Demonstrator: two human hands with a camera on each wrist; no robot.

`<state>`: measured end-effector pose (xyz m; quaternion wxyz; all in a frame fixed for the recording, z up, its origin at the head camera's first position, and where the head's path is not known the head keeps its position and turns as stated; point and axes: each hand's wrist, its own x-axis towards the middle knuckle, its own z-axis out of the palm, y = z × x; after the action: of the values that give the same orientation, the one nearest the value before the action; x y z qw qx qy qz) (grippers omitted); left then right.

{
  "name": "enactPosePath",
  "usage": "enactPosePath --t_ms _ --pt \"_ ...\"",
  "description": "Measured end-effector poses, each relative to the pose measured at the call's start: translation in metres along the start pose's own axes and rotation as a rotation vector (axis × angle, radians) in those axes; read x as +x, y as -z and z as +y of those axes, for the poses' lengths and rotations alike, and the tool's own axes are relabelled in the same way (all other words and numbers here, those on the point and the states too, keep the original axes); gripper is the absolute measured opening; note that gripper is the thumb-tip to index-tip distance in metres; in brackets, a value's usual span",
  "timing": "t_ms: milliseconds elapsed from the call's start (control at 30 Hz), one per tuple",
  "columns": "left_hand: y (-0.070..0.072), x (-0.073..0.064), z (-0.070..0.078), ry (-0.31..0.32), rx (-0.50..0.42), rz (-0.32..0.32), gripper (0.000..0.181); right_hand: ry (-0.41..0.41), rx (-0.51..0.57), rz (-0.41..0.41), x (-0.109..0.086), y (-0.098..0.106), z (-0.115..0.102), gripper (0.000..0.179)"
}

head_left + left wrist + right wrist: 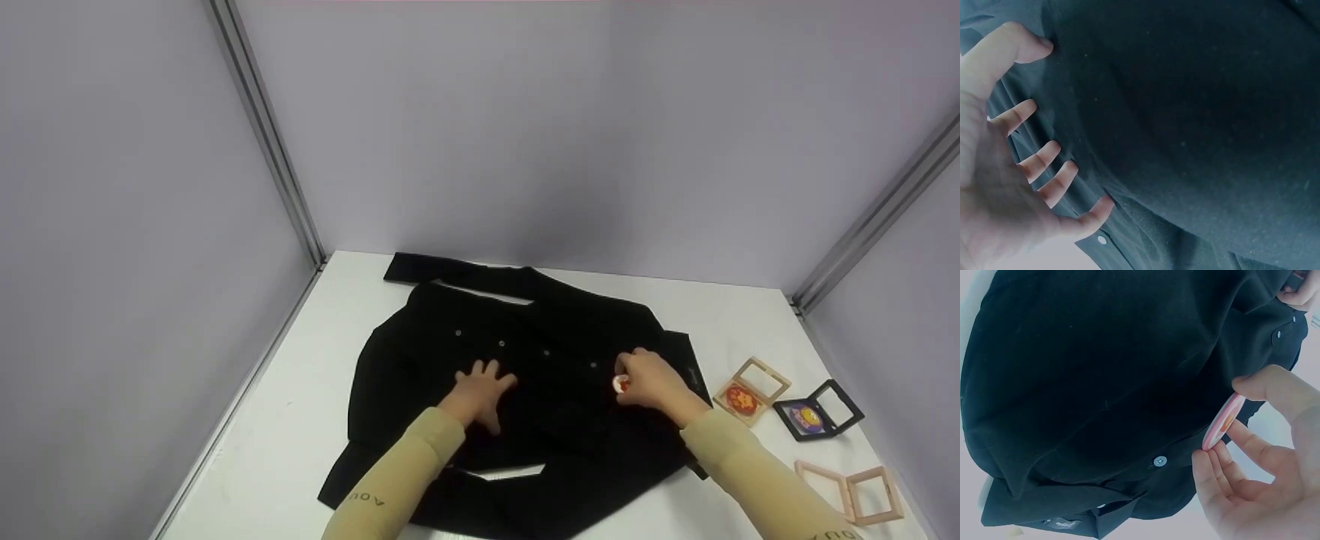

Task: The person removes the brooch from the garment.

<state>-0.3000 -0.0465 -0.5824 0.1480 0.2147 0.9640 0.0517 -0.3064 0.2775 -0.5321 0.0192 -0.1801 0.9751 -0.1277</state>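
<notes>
A black button-up shirt (555, 409) lies spread sideways on the white table, its collar end toward the right and light buttons (502, 343) running across it. My left hand (476, 395) rests on the cloth near the middle with fingers spread; in the left wrist view its fingertips (1105, 205) touch the fabric. Over the shirt's right part, my right hand (651, 381) holds a small round badge (620, 383). The right wrist view shows the badge (1223, 422) pinched edge-on between thumb and fingers, with a pink rim and an orange-red picture. A shirt button (1160, 461) lies close by.
Right of the shirt, a light wooden case (780, 386) stands open with a red round badge (741, 400). Beside it is a black case (829, 433) with a purple badge (807, 419). Nearer me lies a pinkish wooden case (852, 517). Grey walls (465, 135) enclose the table (262, 427).
</notes>
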Motion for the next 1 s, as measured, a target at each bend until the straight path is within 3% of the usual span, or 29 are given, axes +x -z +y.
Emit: enactPosePath --t_ms 700,1000 --pt "0.0023 -0.0036 0.0004 -0.009 -0.015 0.024 0.090 0.044 -0.034 -0.026 -0.0001 -0.0020 -0.0027 0.040" --pt "0.0027 -0.0008 0.0010 -0.007 0.041 0.011 0.092 0.059 -0.036 -0.010 -0.0005 -0.0004 -0.0050 0.040"
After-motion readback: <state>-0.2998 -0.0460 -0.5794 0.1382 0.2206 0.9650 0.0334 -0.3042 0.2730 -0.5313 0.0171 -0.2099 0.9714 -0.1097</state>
